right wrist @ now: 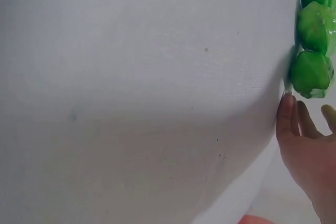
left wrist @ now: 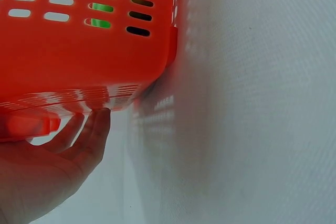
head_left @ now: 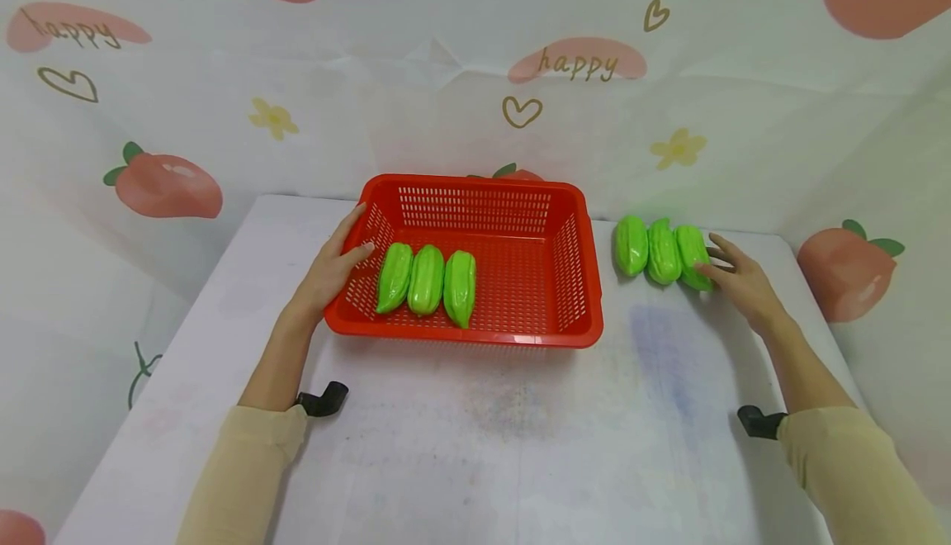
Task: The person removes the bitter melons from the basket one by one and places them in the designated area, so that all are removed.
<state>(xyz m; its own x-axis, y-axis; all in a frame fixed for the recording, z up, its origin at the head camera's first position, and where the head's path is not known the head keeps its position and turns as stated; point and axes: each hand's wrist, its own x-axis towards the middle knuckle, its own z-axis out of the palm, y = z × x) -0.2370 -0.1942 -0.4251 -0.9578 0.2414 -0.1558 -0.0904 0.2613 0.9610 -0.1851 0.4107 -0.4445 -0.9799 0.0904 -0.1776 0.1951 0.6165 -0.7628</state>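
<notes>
A red plastic basket [head_left: 520, 338] with slotted walls stands in the middle of the table. Three glossy, ridged green star fruits [head_left: 427, 281] lie side by side in its left half. My left hand [head_left: 327, 274] grips the basket's left rim, thumb over the edge and fingers along the outside wall; the left wrist view shows these fingers [left wrist: 97, 135] against the wall. Right of the basket, three more star fruits [head_left: 664, 253] lie in a row on the table. My right hand [head_left: 746, 285] is at the right side of the rightmost one [right wrist: 311, 73], fingers spread and not closed round it.
The white table [head_left: 475, 446] extends in front of the basket. Behind it hangs a pale cloth [head_left: 446, 82] printed with peaches, hearts and flowers. Dark wrist mounts [head_left: 324, 399] stick out near both sleeves.
</notes>
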